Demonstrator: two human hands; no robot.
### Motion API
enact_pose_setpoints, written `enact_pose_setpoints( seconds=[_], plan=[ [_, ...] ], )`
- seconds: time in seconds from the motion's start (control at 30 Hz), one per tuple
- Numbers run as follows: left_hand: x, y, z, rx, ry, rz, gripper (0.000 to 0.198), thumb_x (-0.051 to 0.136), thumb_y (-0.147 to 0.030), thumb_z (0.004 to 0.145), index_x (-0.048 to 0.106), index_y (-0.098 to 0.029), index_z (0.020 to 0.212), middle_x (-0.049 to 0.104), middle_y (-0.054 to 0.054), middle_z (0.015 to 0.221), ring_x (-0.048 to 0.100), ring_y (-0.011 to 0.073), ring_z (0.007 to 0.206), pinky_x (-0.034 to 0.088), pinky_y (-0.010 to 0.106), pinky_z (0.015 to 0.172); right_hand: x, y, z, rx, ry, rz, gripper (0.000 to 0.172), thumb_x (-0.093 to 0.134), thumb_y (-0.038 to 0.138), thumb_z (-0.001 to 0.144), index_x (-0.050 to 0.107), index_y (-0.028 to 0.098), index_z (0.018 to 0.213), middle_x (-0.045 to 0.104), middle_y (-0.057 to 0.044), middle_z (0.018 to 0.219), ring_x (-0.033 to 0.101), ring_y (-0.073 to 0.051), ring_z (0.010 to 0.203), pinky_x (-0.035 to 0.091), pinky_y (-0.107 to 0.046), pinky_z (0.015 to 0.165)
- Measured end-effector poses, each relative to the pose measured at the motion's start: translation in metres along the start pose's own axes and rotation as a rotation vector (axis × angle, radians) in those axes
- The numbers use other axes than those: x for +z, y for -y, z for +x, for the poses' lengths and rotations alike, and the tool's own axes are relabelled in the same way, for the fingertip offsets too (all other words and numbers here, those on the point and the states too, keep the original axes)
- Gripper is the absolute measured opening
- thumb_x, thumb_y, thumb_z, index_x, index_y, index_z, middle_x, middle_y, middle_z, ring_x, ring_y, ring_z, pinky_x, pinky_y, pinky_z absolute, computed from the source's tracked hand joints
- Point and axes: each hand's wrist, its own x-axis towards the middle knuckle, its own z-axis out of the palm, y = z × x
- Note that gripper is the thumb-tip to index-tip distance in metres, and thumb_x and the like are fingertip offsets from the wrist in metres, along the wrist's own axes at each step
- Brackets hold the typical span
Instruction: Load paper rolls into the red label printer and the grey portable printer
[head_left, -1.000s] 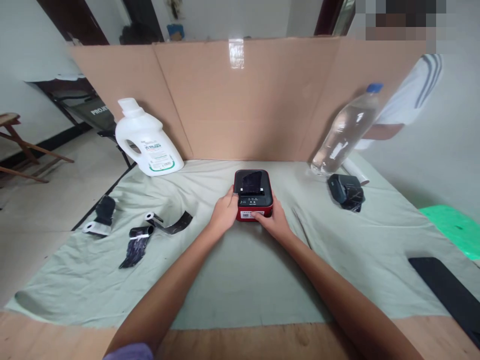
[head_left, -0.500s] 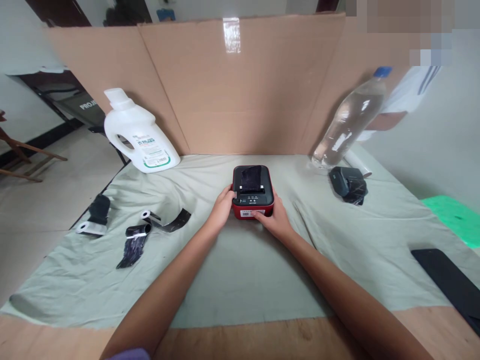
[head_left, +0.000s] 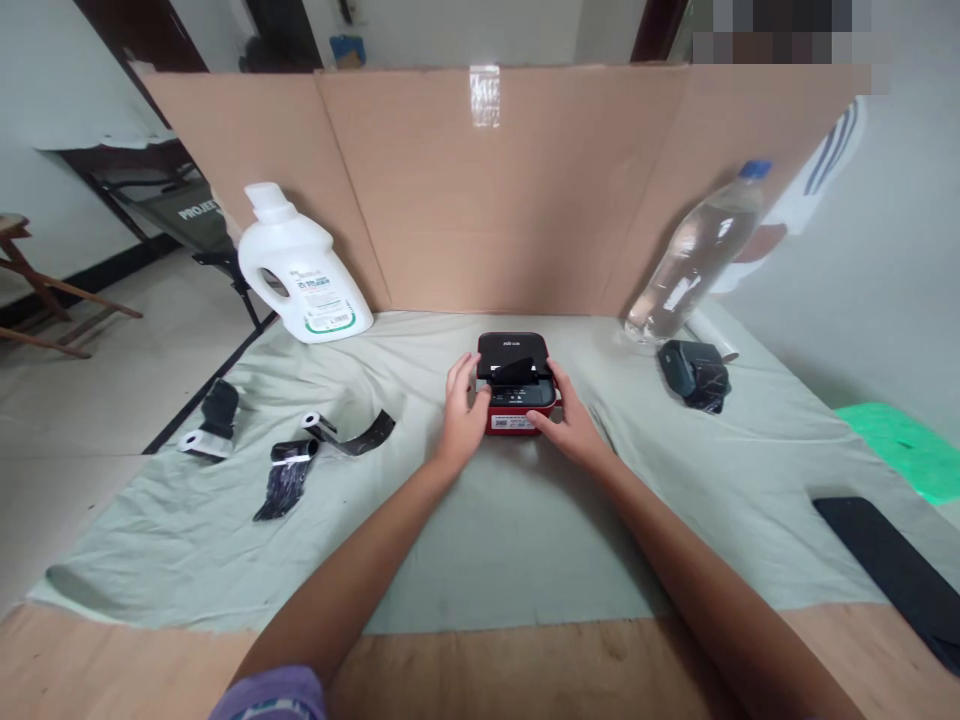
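A small red-and-black label printer [head_left: 521, 397] sits on the cloth in front of me, its black lid [head_left: 513, 348] tilted up at the back. Dark film [head_left: 517, 372] pokes out under the lid. My left hand [head_left: 463, 415] grips the printer's left side, fingers along the lid's edge and thumb by the front left corner. On the right side my right hand [head_left: 571, 415] holds the body, its thumb across the front label. What is inside the printer is hidden.
Several rolls with dark strips [head_left: 289, 455] lie at left. A white jug [head_left: 304, 270] and a clear bottle [head_left: 701, 255] lean on a cardboard screen [head_left: 510, 200]. A dark device [head_left: 694, 372] lies at right, a black phone-like slab [head_left: 885, 560] nearer. Someone is partly visible behind.
The printer's lid has swung up and back. My left hand has shifted up along the left side, and its fingers have spread toward the lid. My right hand stays on the right side.
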Motion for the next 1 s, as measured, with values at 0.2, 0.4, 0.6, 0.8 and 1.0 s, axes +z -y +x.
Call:
enact_pose_setpoints(
  seconds=[0.2,0.4,0.6,0.8,1.0],
  plan=[
    [-0.003,0.005,-0.017,0.433,0.091,0.377,0.024,0.046,-0.028,0.098,0.070,-0.023,0.102,0.065,0.008,0.137,0.045,0.0274,0.137,0.032,0.050,0.117,-0.010,-0.001,0.030,-0.028,-0.027,0.041,0.071,0.027,0.068,0.100,0.029,0.032,0.162,0.034,-0.006,0.166,0.049,-0.028,0.139,0.047,-0.049,0.109],
    [-0.004,0.020,-0.024,0.408,0.096,0.348,0.019,0.048,-0.025,0.094,0.065,-0.022,0.103,0.072,0.009,0.127,0.051,0.0274,0.128,0.035,0.050,0.112,-0.024,0.022,0.079,0.049,-0.053,-0.051,0.053,0.040,0.050,0.099,0.061,0.025,0.141,0.063,-0.008,0.144,0.064,-0.026,0.121,0.055,-0.043,0.094],
    [-0.002,0.021,-0.024,0.425,0.068,0.328,0.029,0.047,-0.026,0.093,0.064,-0.020,0.116,0.073,0.010,0.122,0.054,0.0271,0.123,0.036,0.048,0.110,-0.019,0.047,0.110,0.038,0.208,-0.435,0.022,0.055,0.022,0.087,0.077,0.020,0.088,0.078,-0.005,0.083,0.071,-0.022,0.082,0.052,-0.034,0.080],
    [-0.002,0.020,-0.023,0.475,0.041,0.313,0.036,0.045,-0.024,0.092,0.061,-0.019,0.124,0.072,0.010,0.121,0.054,0.0268,0.121,0.038,0.046,0.108,0.009,0.058,0.143,0.162,0.627,-0.739,0.017,0.080,0.013,0.063,0.067,0.022,0.056,0.068,-0.007,0.064,0.067,-0.030,0.082,0.050,-0.041,0.080],
    [-0.001,0.022,-0.020,0.502,-0.016,0.247,0.036,0.048,-0.023,0.088,0.056,-0.018,0.122,0.067,0.014,0.126,0.054,0.0281,0.119,0.040,0.049,0.107,0.014,0.052,0.144,0.173,0.495,-0.715,0.025,0.080,0.004,0.066,0.062,0.019,0.057,0.063,-0.007,0.063,0.064,-0.029,0.083,0.047,-0.045,0.082]
  ],
)
